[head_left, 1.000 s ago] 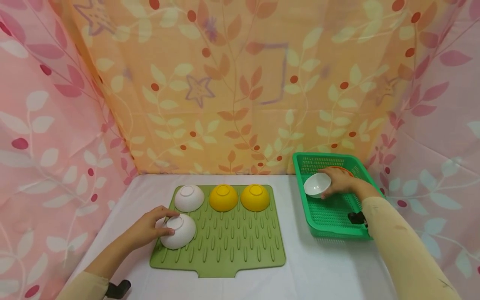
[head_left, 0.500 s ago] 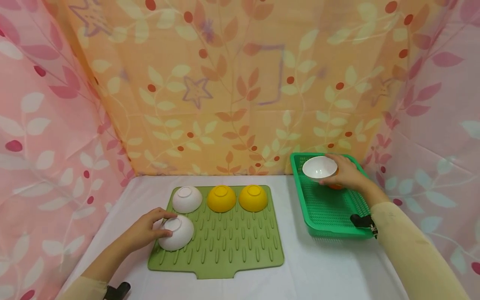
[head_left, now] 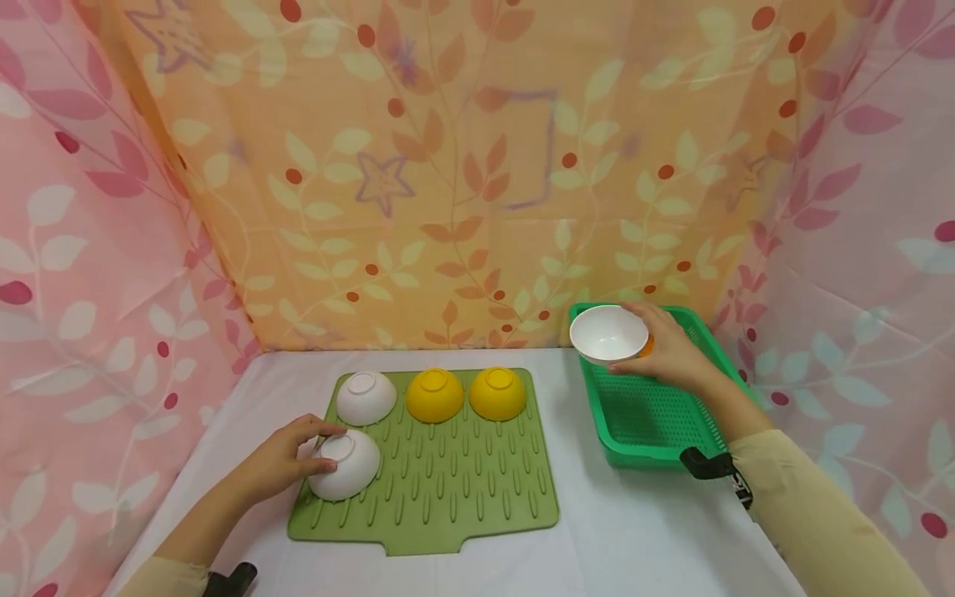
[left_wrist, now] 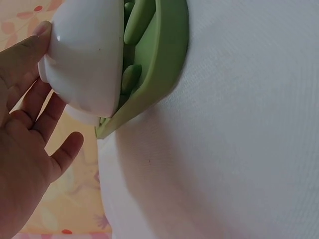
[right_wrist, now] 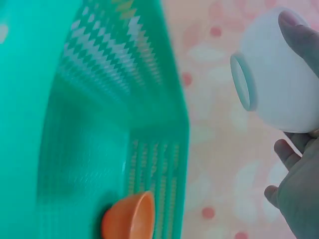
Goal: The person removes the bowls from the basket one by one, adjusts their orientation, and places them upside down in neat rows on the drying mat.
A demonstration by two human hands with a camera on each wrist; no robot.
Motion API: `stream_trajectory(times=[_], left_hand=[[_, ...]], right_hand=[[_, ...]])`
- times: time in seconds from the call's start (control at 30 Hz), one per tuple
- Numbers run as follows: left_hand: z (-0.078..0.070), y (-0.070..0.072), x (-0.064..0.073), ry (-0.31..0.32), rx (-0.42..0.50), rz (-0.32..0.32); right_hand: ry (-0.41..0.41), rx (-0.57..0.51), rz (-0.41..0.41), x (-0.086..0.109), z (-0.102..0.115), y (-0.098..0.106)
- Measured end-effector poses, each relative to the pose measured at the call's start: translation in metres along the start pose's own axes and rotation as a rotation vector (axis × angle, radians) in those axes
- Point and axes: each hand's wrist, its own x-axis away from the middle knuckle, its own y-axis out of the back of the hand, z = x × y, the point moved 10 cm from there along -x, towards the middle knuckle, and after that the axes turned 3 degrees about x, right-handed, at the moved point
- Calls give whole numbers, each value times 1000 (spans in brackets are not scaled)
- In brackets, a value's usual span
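Observation:
My left hand (head_left: 278,466) pinches the foot of an upside-down white bowl (head_left: 352,474), which sits at the near left of the green drying mat (head_left: 462,506). In the left wrist view that bowl (left_wrist: 92,55) has its rim down on the mat's ridges. Above the far left side of the green basket (head_left: 634,456), my right hand (head_left: 671,356) grips another white bowl (head_left: 606,333) by its side, mouth up and tilted towards me. The right wrist view shows this bowl's underside (right_wrist: 276,74), apart from the basket.
Along the mat's far edge stand a white bowl (head_left: 366,400) and two yellow bowls (head_left: 434,398), all upside down. An orange bowl (right_wrist: 132,219) lies in the basket. A patterned curtain (head_left: 448,207) hangs behind, with pink ones at both sides.
My right hand has lifted the white bowl up out of the basket and carried it left, turning its mouth more upward. The left hand stays on its bowl.

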Motion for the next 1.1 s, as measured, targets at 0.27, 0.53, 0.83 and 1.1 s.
stream_trajectory(times=[0.27,0.53,0.83,1.1], left_hand=[[-3,2,2,-14,-2,0],[-7,6,2,-9,-25,13],[-12,2,-4,16,-50,55],[-22,1,-4,32,-59,64]], right_hand=[[33,-136,7,18,45,-17],[92,-261,-6,43,82,-59],[70,-378,15,62,101,-102],[116,-361,7,77,108,-132]])
